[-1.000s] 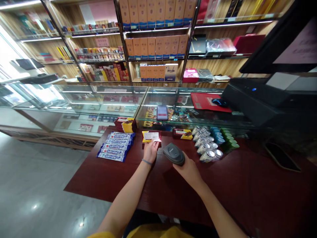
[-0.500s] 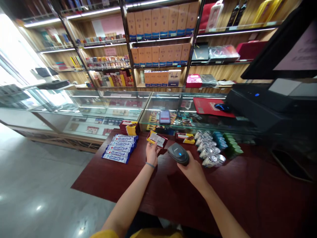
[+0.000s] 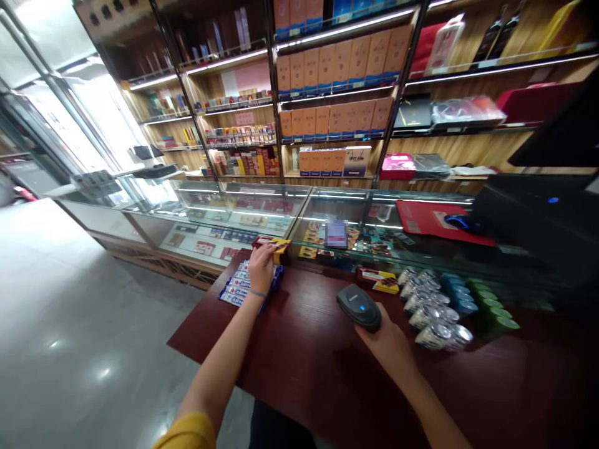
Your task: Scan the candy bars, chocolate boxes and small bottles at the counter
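Note:
My right hand [image 3: 389, 342] grips a dark grey barcode scanner [image 3: 358, 307] with a blue light, held above the brown counter. At the left, my left hand [image 3: 262, 267] has its fingers closed on a flat red-and-yellow biscuit packet [image 3: 281, 244] at the top of a stack of similar packets; the fingers partly cover it. Below that hand lie several blue-and-white wrapped bars [image 3: 236, 288] in an overlapping row, partly hidden by the wrist. Another pile of red-and-yellow packets [image 3: 378, 279] sits just beyond the scanner.
Rows of silver-topped cans [image 3: 433, 305], blue cans [image 3: 458, 293] and green cans [image 3: 491, 302] stand at the right. A glass display case [image 3: 234, 209] borders the counter's far side, with a phone-like screen [image 3: 336, 235], a red mat [image 3: 421, 218] and a mouse [image 3: 461, 222] on it.
My left hand has carried the packet leftward from in front of the scanner to the stack. The scanner stays in my right hand. The view has swung left.

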